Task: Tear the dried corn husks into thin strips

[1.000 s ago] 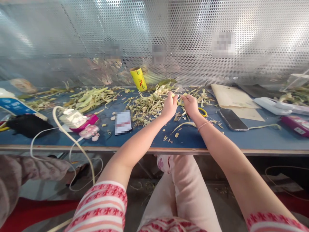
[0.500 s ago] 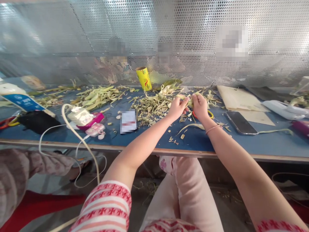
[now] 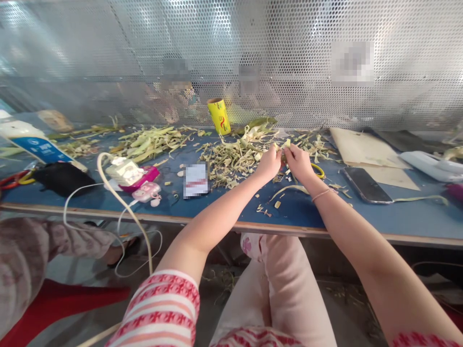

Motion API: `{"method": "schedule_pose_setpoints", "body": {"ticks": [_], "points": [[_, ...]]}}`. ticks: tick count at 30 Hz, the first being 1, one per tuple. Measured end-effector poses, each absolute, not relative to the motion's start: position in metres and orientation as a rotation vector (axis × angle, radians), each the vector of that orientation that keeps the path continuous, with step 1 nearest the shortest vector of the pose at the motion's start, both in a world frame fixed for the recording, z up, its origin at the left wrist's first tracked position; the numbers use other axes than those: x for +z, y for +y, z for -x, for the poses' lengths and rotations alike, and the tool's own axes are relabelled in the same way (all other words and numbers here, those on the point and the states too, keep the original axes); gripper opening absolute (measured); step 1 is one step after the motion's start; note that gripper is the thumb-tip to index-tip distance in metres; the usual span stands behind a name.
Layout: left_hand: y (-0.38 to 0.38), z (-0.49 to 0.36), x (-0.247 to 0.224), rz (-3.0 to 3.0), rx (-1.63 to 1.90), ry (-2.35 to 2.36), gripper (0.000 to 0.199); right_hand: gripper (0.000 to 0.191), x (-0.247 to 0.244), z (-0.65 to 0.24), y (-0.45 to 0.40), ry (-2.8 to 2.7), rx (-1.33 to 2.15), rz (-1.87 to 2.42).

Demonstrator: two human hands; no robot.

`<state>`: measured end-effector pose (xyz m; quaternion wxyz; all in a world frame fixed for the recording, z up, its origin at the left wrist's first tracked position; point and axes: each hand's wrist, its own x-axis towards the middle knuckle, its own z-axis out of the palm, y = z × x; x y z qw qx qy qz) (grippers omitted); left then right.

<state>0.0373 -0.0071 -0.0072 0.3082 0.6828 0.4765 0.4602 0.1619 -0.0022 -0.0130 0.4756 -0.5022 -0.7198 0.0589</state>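
Observation:
My left hand (image 3: pixel 268 163) and my right hand (image 3: pixel 298 161) meet over the blue table, thumbs up and fingers curled closed. Between them they grip a pale yellow-green plant strip (image 3: pixel 288 143); its short ends poke out above the fingers and the rest is hidden. Just behind and left of the hands lies a heap of shredded pale green plant scraps (image 3: pixel 231 159). A yellow ring handle (image 3: pixel 318 170), perhaps of scissors, shows beside my right wrist. One long curled strip (image 3: pixel 289 188) rests in front of the hands.
A phone (image 3: pixel 367 184) and flat card sheets (image 3: pixel 365 149) lie to the right. A yellow tube (image 3: pixel 219 116) stands by the perforated metal screen (image 3: pixel 289 62). Longer strips (image 3: pixel 152 144), a charger (image 3: pixel 126 172) with cables and a black pouch (image 3: pixel 63 179) lie left. Another person's leg (image 3: pixel 75 241) is below.
The hands have drawn closer together, knuckles nearly touching, and the strip's ends now stand up between them. The whole view has shifted slightly.

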Motion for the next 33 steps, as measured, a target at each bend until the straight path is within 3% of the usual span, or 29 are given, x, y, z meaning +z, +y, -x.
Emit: {"method": "schedule_pose_setpoints", "body": {"ticks": [16, 33], "points": [[0.012, -0.029, -0.014, -1.626, 1.678, 1.312, 0.013, 0.018, -0.010, -0.131, -0.010, -1.655, 0.285, 1.135], [-0.005, -0.031, -0.012, -1.869, 1.626, 1.282, 0.019, 0.029, -0.017, -0.143, 0.011, -1.479, 0.521, 1.037]]}}
